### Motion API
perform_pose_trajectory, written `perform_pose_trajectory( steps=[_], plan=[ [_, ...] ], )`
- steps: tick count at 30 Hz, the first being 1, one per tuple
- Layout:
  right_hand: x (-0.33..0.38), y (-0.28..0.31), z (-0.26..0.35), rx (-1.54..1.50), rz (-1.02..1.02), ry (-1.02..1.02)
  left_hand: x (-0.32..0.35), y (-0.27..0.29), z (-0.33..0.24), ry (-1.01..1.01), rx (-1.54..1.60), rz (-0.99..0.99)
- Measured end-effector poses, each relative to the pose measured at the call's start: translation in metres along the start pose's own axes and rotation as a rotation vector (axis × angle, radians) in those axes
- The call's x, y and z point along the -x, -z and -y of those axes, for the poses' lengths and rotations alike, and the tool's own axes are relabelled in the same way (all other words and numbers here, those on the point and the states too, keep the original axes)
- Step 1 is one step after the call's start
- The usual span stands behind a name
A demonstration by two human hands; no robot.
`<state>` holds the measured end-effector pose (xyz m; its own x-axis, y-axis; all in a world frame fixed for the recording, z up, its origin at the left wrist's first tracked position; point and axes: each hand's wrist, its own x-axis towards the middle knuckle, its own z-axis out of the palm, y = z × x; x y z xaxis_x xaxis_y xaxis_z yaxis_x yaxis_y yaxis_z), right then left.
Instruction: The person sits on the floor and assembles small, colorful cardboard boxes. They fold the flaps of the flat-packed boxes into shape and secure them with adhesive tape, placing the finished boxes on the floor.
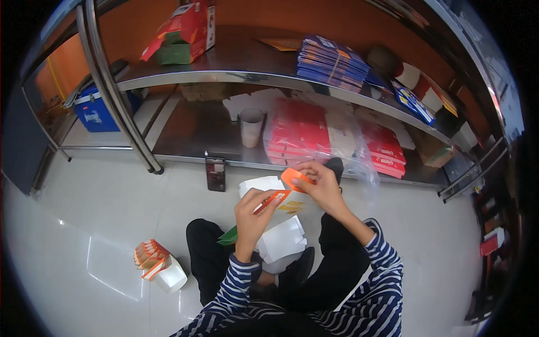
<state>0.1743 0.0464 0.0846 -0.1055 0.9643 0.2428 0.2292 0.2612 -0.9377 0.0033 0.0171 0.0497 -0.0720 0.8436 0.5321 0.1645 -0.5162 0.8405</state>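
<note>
My left hand (254, 214) is closed on the left edge of a paper food carton (293, 206), which is white, orange and yellow. The fingers of my right hand (321, 184) pinch the carton's orange flap (293, 178) at its upper right. The carton is held above the floor between my bent legs, partly folded. Under it lies a white carton blank (282, 240), and another white blank (261, 184) shows behind my left hand. Beside my left wrist, a green piece of card (228, 236) pokes out.
Nested orange-and-white cartons (151, 255) lie on the floor at left. A phone (215, 173) leans against the steel shelf (196, 149). The shelf holds a plastic cup (251, 128), red flat cartons (297, 129) in plastic and a tied blue stack (331, 63). A blue cooler (104, 109) stands left.
</note>
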Motion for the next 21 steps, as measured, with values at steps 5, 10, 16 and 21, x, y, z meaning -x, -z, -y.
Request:
perform_pose_trajectory(
  steps=[5, 10, 16, 21],
  plan=[
    [-0.004, -0.003, 0.002, 0.196, 0.138, -0.032, 0.018, -0.014, 0.018, -0.138, -0.167, -0.22],
    [-0.005, 0.008, 0.006, 0.319, 0.352, -0.018, 0.019, -0.011, 0.02, -0.206, -0.189, -0.214],
    [0.002, 0.007, 0.027, 0.497, 0.271, 0.073, 0.02, -0.006, 0.02, -0.483, -0.269, -0.144],
    [0.007, 0.001, 0.038, 0.607, 0.503, 0.231, 0.03, -0.009, 0.022, -0.539, -0.306, -0.162]
  ],
)
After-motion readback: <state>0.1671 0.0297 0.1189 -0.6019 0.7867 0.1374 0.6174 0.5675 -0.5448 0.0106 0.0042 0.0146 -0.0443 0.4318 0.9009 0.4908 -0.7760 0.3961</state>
